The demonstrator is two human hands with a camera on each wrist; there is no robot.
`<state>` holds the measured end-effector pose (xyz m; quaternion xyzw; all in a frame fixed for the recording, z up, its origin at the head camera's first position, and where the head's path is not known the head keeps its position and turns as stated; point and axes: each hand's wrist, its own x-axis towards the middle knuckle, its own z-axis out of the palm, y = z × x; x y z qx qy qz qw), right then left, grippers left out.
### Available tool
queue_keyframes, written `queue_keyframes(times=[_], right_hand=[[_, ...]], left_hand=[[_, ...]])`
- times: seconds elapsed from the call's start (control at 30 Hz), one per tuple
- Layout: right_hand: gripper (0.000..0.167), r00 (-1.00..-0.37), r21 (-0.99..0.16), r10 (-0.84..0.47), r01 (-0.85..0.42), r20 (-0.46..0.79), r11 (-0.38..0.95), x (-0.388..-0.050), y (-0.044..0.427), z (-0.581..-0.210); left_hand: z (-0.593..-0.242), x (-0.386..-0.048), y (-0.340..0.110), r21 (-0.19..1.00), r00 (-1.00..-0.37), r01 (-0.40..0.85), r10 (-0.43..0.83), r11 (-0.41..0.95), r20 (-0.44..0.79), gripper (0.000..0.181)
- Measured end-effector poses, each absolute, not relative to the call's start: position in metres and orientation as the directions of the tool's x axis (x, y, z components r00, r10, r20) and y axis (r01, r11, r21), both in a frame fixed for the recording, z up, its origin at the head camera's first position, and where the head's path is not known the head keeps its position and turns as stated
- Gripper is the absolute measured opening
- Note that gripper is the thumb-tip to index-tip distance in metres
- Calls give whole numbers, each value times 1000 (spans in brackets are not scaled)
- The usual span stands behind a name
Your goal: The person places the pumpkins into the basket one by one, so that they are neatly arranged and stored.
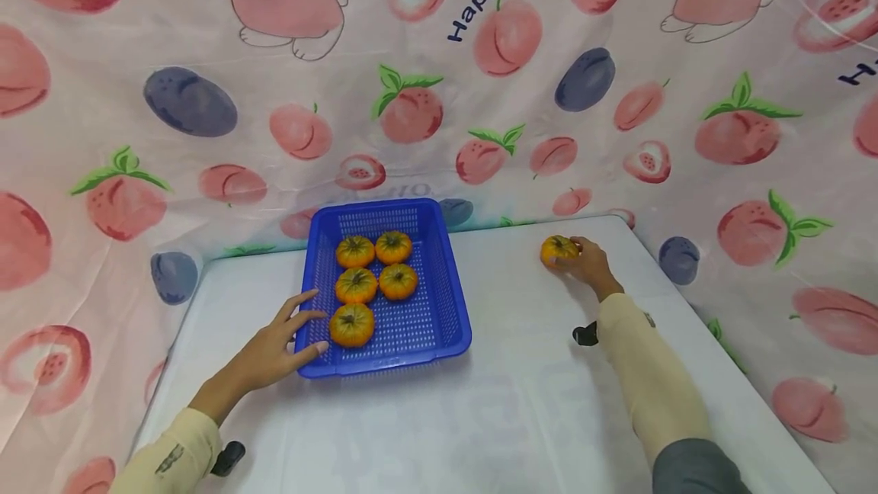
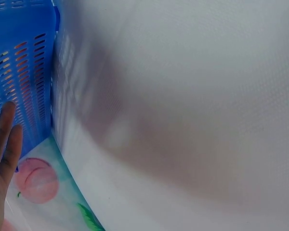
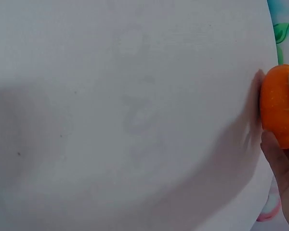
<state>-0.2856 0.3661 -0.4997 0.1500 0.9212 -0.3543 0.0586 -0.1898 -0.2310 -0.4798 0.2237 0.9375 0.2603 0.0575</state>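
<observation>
A blue plastic basket (image 1: pixel 454 303) stands left of centre on the table and holds several small orange pumpkins (image 1: pixel 353 325) with greenish tops. My left hand (image 1: pixel 270 351) is at the basket's left side, its fingers spread over the rim beside the nearest pumpkin. In the left wrist view, part of that hand (image 2: pixel 1 156) shows against the slotted basket wall (image 2: pixel 21 82). Over at the table's far right, my right hand (image 1: pixel 591 265) grips another small pumpkin (image 1: pixel 555 249). The right wrist view shows this pumpkin (image 3: pixel 275 110) between the thumb and fingers, cut off by the frame edge.
A white-covered table (image 1: pixel 411 433) carries the basket. Behind it and at both sides hangs a pink cloth (image 1: pixel 425 44) printed with fruit and rabbits. Dark wrist devices (image 1: pixel 585 334) show near both sleeves.
</observation>
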Motion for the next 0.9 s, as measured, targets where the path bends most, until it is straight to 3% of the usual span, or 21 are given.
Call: queue_keyframes(times=[0.33, 0.9], right_hand=[[73, -950, -642, 217, 311, -223, 701, -285, 360, -486], [70, -981, -668, 138, 195, -138, 718, -282, 369, -479]], left_hand=[[-478, -190, -231, 517, -891, 390, 454, 762, 3, 57], [-481, -190, -232, 521, -891, 391, 454, 759, 8, 60]])
